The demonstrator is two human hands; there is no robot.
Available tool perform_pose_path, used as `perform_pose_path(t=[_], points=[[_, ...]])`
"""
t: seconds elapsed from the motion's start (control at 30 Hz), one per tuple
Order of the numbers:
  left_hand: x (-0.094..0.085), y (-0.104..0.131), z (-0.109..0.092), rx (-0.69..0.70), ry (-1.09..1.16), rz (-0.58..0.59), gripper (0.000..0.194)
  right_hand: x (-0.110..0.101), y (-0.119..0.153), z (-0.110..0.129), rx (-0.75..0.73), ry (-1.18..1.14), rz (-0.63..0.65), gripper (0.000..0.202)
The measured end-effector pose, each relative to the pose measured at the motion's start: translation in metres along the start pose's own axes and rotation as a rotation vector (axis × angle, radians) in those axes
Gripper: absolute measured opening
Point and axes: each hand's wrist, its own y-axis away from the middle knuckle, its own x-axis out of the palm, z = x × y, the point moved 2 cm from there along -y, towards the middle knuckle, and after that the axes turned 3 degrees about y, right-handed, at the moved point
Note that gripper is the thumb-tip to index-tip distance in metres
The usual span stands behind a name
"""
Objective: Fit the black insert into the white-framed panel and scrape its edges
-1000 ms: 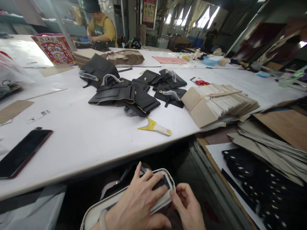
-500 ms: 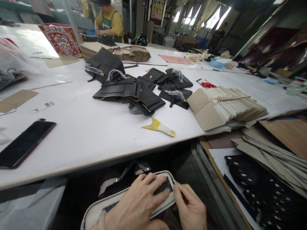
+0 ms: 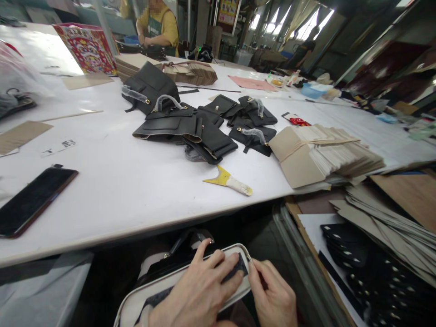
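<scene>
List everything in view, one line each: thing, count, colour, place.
table: one, white, centre
black bags: several, black, mid-table
phone: one, black, table's left edge
scraper: one, yellow blade, near table's front edge
card bundle: one, tan, table's right
printed box: one, red, far left
co-worker: one, yellow top, far end
pouch: one, white-rimmed, below table
left hand: on pouch
right hand: at pouch's end
</scene>
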Motion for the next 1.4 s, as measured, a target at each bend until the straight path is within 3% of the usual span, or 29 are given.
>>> perform_pose_path(t=[0.17,0.6,1.13,1.4], points=[[0.001,0.000,0.000,0.006,0.007,-0.011,0.065,-0.003,-0.005,0.004,-0.041,0.023,0.023,0.013],[-0.006,-0.002,-0.008,-0.029,0.042,-0.040,0.075,-0.004,-0.013,0.016,-0.135,0.105,-0.002,0.017],[-0.009,-0.002,-0.008,-0.009,0.051,-0.107,0.070,-0.005,-0.012,0.022,-0.214,0.177,0.010,0.022],[-0.010,-0.002,-0.006,0.042,0.137,-0.131,0.072,-0.002,-0.011,0.026,-0.298,0.406,0.082,0.031]])
